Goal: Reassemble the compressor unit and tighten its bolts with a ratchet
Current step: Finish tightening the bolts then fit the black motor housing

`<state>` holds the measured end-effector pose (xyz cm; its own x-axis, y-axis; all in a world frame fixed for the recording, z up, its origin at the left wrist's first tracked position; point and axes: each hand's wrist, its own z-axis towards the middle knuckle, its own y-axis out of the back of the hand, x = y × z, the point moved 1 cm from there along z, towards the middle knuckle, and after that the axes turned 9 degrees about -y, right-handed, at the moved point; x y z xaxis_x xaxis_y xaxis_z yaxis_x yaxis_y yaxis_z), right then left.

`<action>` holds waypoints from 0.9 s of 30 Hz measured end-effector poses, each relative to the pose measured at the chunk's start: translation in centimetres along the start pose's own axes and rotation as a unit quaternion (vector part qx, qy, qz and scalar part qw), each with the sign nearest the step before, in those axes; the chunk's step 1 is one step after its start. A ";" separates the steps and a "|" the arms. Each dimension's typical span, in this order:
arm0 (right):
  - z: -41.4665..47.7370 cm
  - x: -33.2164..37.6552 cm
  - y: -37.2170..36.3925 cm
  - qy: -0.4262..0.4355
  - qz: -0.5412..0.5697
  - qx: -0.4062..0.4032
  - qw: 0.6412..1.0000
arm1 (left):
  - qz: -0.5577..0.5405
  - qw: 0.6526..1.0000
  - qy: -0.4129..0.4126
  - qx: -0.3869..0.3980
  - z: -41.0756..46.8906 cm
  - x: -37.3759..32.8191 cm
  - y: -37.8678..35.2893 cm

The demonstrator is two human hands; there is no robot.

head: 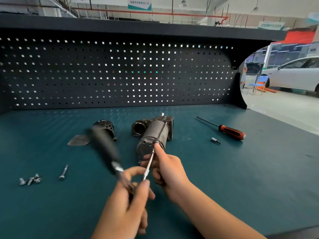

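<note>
The grey compressor unit [153,135] lies on the green bench mat, its round end toward me. My left hand [127,200] grips the head of a black-handled ratchet [105,149], blurred, its handle pointing up and left. A thin silver extension [148,166] runs from the ratchet head to a bolt at the compressor's near end. My right hand [165,166] rests against that end, with the index finger touching the bolt head and the fingers round the extension. A dark end cover [106,128] and a flat gasket plate [78,140] lie to the left.
Loose bolts [31,180] and a long bolt [63,173] lie at the left front. An orange-and-black screwdriver [224,129] and a small bit socket [215,140] lie at the right. A dark pegboard [117,73] closes the back of the bench.
</note>
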<state>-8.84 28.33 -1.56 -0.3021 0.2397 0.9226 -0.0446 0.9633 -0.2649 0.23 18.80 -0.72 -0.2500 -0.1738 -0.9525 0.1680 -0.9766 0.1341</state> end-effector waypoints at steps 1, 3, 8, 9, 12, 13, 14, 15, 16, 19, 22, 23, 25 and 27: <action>0.0 0.1 0.1 0.001 -0.009 -0.013 1.000 | 0.159 0.985 -0.058 0.029 -0.2 0.2 0.1; 0.1 0.4 0.6 0.020 -0.036 -0.041 0.998 | 0.424 0.880 -0.192 0.094 -0.7 -0.1 -0.2; 0.1 0.4 0.5 0.053 -0.066 -0.040 0.996 | 0.472 0.854 -0.165 0.141 -0.1 -0.9 -0.6; 0.1 0.4 0.5 0.054 -0.050 -0.034 0.997 | 0.425 0.888 -0.138 0.105 0.0 -1.0 -0.4; 0.0 0.4 0.5 0.026 -0.007 0.001 1.000 | 0.054 0.998 -0.034 0.001 -0.2 -1.2 -0.2; 0.0 0.3 0.4 0.006 0.014 0.023 1.000 | -0.098 0.995 0.021 -0.013 -0.1 -1.0 -0.1; 0.0 0.3 0.3 -0.017 0.036 0.048 0.998 | -0.243 0.967 0.067 -0.027 0.0 -0.8 0.1; 0.0 0.3 0.2 -0.038 0.055 0.070 0.995 | -0.348 0.931 0.103 -0.036 0.2 -0.6 0.2; 0.0 0.4 0.1 -0.054 0.067 0.088 0.992 | -0.412 0.901 0.132 -0.039 0.4 -0.6 0.3; 0.0 0.3 0.0 -0.056 0.052 0.101 0.992 | -0.369 0.920 0.120 -0.051 0.7 -0.6 0.6; -0.1 0.3 0.2 -0.014 -0.017 0.035 0.999 | -0.047 0.999 -0.016 -0.023 0.5 -0.4 0.9; -0.1 0.3 0.3 0.010 -0.034 0.011 0.999 | 0.099 0.993 -0.069 0.006 0.3 -0.1 0.8; -0.2 0.4 0.3 0.061 -0.063 -0.016 0.996 | 0.369 0.909 -0.165 0.098 -0.3 0.1 0.1; -0.4 0.6 0.2 0.085 -0.094 -0.019 0.992 | 0.474 0.842 -0.185 0.180 -0.6 -0.8 -0.6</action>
<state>-8.64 28.74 -0.99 -0.1274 0.0692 0.9894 -0.0484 0.9959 -0.0759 0.85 19.58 -0.21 -0.4583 -0.8588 -0.2290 0.1759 -0.3402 0.9237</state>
